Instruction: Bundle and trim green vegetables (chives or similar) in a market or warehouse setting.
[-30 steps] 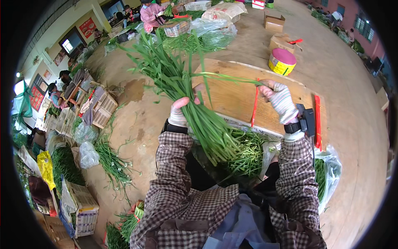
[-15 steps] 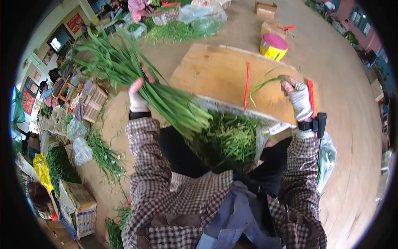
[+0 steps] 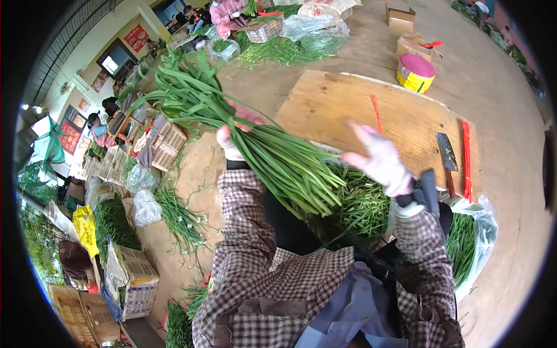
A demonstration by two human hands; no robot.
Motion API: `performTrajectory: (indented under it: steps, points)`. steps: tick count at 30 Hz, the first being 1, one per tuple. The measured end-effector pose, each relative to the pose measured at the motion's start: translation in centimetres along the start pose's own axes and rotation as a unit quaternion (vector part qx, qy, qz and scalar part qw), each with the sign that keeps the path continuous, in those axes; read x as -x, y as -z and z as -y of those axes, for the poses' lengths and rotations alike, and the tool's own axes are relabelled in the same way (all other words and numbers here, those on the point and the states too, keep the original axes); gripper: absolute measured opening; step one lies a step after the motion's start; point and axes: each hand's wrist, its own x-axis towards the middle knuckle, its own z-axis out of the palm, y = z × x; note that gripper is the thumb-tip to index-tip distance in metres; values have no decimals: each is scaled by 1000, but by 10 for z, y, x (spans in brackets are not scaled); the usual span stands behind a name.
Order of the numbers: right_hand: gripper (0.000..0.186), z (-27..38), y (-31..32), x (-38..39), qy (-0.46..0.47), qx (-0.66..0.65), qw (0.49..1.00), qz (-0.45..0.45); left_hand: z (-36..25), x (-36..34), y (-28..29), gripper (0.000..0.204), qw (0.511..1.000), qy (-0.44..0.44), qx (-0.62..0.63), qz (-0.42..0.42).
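Note:
A thick bunch of garlic chives (image 3: 272, 151), long and flat-leaved, is gripped by my left hand (image 3: 238, 130); the leafy tips fan out to the far left and the cut stems point toward my lap. My right hand (image 3: 380, 159), in a pale fingerless glove, hovers apart from the bunch with fingers spread and slightly blurred, holding nothing. Beyond it stands a wooden board (image 3: 342, 110). On the board lie a cleaver (image 3: 447, 153) with a wooden handle, a bundle of red ties (image 3: 467, 162) and a single red tie (image 3: 376, 113). Below the bunch sits a pile of cut green stems (image 3: 362, 203).
A clear bag of greens (image 3: 464, 249) stands by my right side. A round pink-and-yellow tub (image 3: 415, 72) and cardboard boxes (image 3: 400, 18) are behind the board. Crates (image 3: 168, 144) and loose greens (image 3: 180, 220) line the left. Another person (image 3: 226, 17) sits at the far back.
My right hand has opened and moved nearer the bunch; the thin green leaf it held is gone from it. The cleaver has come into sight. My view has shifted left.

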Motion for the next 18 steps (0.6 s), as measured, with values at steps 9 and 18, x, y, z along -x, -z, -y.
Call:
performTrajectory:
  steps: [9, 18]
  points:
    - [133, 29, -32, -51, -61, -74, 995, 13, 104, -5, -70, 43, 955, 134, -101, -246]
    - [68, -27, -16, -39, -24, -421, 902, 86, 91, -55, -97, 55, 913, 211, -333, -105]
